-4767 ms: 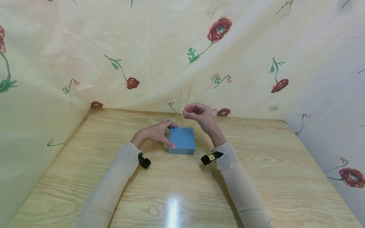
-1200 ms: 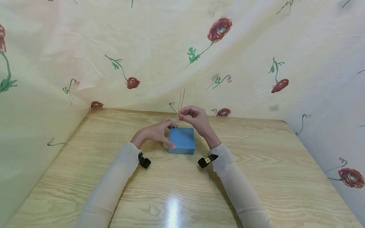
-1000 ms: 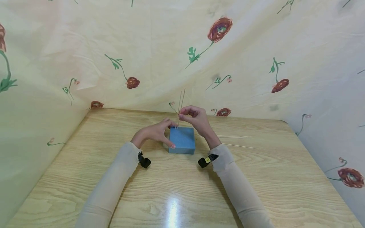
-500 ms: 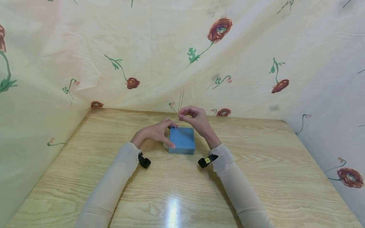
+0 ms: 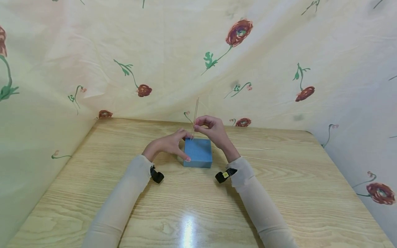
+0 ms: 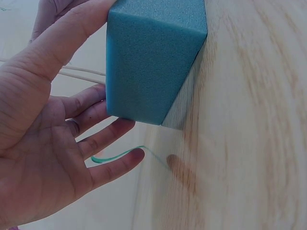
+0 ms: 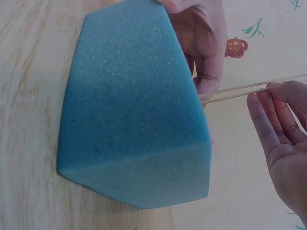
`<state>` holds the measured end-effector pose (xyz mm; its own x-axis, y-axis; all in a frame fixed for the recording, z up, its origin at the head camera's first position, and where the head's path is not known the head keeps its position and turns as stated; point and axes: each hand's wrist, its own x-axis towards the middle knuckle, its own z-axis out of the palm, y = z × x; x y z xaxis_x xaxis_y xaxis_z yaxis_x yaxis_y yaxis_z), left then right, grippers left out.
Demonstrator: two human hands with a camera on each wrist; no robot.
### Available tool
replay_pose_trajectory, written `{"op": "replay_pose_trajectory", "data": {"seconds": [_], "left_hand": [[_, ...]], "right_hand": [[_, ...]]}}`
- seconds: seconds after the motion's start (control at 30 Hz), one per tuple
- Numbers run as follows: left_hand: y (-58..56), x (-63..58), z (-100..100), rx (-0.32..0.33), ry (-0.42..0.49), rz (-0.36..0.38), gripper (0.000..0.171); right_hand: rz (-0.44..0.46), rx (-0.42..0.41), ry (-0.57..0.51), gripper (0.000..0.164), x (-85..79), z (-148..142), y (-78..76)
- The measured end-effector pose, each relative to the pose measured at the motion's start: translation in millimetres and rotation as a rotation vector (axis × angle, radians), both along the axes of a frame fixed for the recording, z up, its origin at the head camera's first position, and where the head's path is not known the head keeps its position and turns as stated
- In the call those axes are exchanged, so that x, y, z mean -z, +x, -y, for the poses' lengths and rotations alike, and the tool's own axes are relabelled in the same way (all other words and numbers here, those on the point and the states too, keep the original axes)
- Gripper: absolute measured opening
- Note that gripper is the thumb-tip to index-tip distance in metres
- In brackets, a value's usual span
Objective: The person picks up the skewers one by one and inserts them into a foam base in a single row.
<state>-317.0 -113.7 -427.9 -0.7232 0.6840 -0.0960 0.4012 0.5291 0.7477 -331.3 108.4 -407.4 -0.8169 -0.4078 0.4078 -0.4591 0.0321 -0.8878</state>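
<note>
A blue foam block (image 5: 198,151) rests on the wooden table. My left hand (image 5: 169,144) holds it from the left side, thumb at the near edge and fingers by the far edge. Two thin wooden skewers (image 5: 196,110) stand nearly upright, close together, at the block's far left corner. With thumb and fingertips my right hand (image 5: 214,129) pinches one of them partway up, above the block. In the right wrist view, the pinched skewer (image 7: 235,96) meets the block's top face (image 7: 200,115) beside the other one. Both skewers also show behind the left fingers (image 6: 91,98) in the left wrist view.
Several more skewers (image 5: 260,159) lie flat on the table (image 5: 198,193), right of the block and partly behind the right forearm. A flowered cloth (image 5: 173,51) hangs along the back and both sides of the table.
My right hand has moved left and down, bringing its skewer from the air to the block beside the other. Its top has since tilted slightly left. The left hand has stayed put.
</note>
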Motion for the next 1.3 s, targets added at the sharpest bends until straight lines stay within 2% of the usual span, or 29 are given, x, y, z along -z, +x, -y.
{"op": "replay_pose_trajectory", "data": {"seconds": [0.63, 1.3], "left_hand": [[0.0, 1.1, 0.0, -0.002, 0.005, -0.003, 0.085], [1.5, 0.3, 0.3, -0.002, 0.002, -0.007, 0.084]], "right_hand": [[0.012, -0.009, 0.007, 0.01, 0.2, -3.4, -0.5], [-0.002, -0.003, 0.044, 0.012, 1.0, -2.7, 0.1]]}}
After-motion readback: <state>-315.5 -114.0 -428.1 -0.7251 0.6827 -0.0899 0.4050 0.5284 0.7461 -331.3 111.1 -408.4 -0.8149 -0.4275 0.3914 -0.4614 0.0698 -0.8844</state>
